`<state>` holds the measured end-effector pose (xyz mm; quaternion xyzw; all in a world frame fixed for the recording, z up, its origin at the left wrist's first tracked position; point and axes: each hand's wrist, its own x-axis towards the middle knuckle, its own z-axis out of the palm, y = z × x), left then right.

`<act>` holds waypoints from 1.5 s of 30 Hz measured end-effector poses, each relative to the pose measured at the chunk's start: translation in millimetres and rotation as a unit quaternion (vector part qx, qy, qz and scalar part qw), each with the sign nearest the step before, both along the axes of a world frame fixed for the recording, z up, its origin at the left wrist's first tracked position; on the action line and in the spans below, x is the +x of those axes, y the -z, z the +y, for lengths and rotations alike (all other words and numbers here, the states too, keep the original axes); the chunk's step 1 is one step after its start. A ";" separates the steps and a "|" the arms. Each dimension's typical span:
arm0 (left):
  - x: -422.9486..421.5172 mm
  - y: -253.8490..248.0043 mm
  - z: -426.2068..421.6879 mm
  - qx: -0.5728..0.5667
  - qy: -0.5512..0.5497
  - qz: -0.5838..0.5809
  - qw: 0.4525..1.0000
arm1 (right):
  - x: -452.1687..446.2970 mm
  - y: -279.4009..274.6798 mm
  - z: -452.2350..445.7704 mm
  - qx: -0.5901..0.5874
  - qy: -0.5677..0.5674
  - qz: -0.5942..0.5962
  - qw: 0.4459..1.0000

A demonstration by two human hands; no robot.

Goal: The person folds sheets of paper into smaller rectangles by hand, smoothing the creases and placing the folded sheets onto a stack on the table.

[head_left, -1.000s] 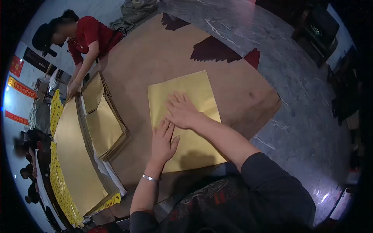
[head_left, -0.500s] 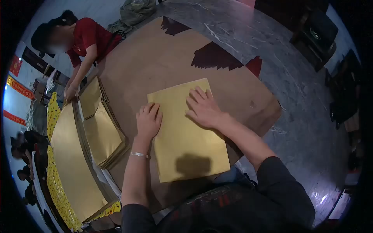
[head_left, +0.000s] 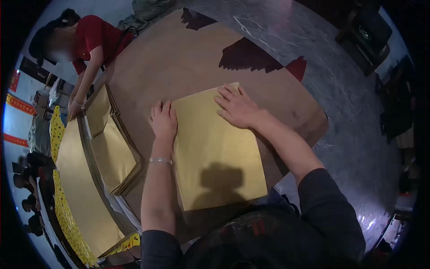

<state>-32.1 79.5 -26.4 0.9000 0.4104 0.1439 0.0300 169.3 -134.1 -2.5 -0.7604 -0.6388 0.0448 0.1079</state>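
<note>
A gold paper sheet (head_left: 215, 150) lies flat on the brown tabletop in front of me, with a dark shadow across its lower part. My right hand (head_left: 238, 107) rests on its upper right area, fingers stretched out toward the top edge. At the upper left edge is my left hand (head_left: 163, 120), its fingers extended and slightly bent, partly on the table. Neither hand grips anything. To the left sits a pile of folded gold paper (head_left: 116, 154), and beyond it a stack of large gold sheets (head_left: 83, 184).
A person in a red top (head_left: 96, 38) leans over the table's far left, hands at the large sheets' top end. Yellow patterned wrapping (head_left: 65, 219) borders that stack. Dark torn patches (head_left: 248, 56) mark the brown tabletop (head_left: 156, 58). A chair (head_left: 367, 38) stands at upper right.
My left hand has slid up and left, to the sheet's edge. My right hand has shifted slightly upward. The sheet's top edge sits a little higher in view.
</note>
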 end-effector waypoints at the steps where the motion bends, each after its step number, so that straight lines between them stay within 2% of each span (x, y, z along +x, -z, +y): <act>1: -0.2 -3.4 -8.5 0.054 0.016 -0.038 0.998 | 18.2 2.4 5.2 0.008 0.028 -0.024 0.999; 3: -6.1 -21.1 -32.4 0.107 0.105 -0.095 0.984 | 44.5 4.9 12.6 -0.004 0.070 -0.020 0.997; 4: -10.0 -31.6 -48.9 0.086 0.150 -0.126 0.977 | 50.7 3.9 13.3 -0.001 0.084 -0.029 0.996; 7: -42.5 -70.0 -125.4 -0.133 0.265 -0.131 0.946 | 57.2 11.2 15.0 0.041 0.099 -0.038 0.994; 9: -77.5 -74.0 -161.1 -0.175 0.392 -0.081 0.899 | 54.1 8.7 11.5 0.070 0.093 -0.056 0.992; 10: -94.6 -79.1 -173.2 -0.181 0.389 -0.080 0.899 | 52.5 8.4 5.4 0.064 0.091 -0.053 0.992; 13: -151.5 -92.9 -186.9 -0.151 0.380 -0.038 0.912 | 37.3 4.1 -27.0 0.185 -0.049 -0.121 0.974; 14: -172.0 -95.4 -184.0 -0.149 0.344 0.010 0.927 | 27.0 -2.2 -42.1 0.182 -0.051 -0.119 0.975; 16: -204.7 -92.8 -187.2 -0.148 0.302 0.094 0.937 | 1.6 -18.6 -78.2 0.133 -0.187 -0.088 0.969; 19: -223.9 -83.5 -208.9 -0.113 0.294 0.150 0.937 | -32.4 -36.8 -137.2 0.111 -0.251 0.001 0.962; 22: -215.0 -79.0 -211.6 -0.143 0.274 0.107 0.945 | -62.0 -42.7 -184.7 0.029 -0.299 0.070 0.951; 23: -212.4 -76.8 -209.4 -0.163 0.257 0.095 0.948 | -68.8 -35.9 -196.8 0.002 -0.314 0.058 0.948; 24: -210.2 -70.4 -206.0 -0.150 0.279 0.075 0.946 | -74.4 -30.1 -206.2 0.002 -0.320 0.059 0.946; 26: -200.1 -67.8 -203.9 -0.130 0.278 0.070 0.949 | -78.5 -16.7 -216.8 0.006 -0.296 -0.033 0.955; 28: -197.7 -65.6 -204.2 -0.098 0.279 0.077 0.952 | -74.6 -10.3 -217.4 0.049 -0.292 -0.060 0.953; 31: -188.8 -66.7 -212.7 -0.105 0.255 0.106 0.955 | -76.2 -21.4 -216.7 0.048 -0.275 0.021 0.960; 36: -182.4 -62.9 -221.9 -0.112 0.239 0.093 0.960 | -76.2 -20.3 -213.4 0.098 -0.271 0.013 0.958; 38: -184.1 -66.5 -218.5 -0.132 0.252 0.087 0.955 | -74.6 -17.5 -206.6 0.140 -0.250 0.076 0.955; 39: -185.9 -67.0 -214.9 -0.130 0.254 0.086 0.955 | -74.6 -17.5 -200.2 0.211 -0.238 0.163 0.934; 41: -193.5 -65.0 -203.7 -0.192 0.258 -0.007 0.947 | -73.3 -28.0 -197.5 0.240 -0.201 0.192 0.930; 42: -198.2 -62.3 -199.4 -0.175 0.251 -0.044 0.951 | -72.0 -36.4 -197.3 0.266 -0.164 0.222 0.924; 45: -200.9 -47.6 -181.8 -0.128 0.219 -0.096 0.963 | -65.8 -52.2 -202.5 0.297 -0.145 0.256 0.908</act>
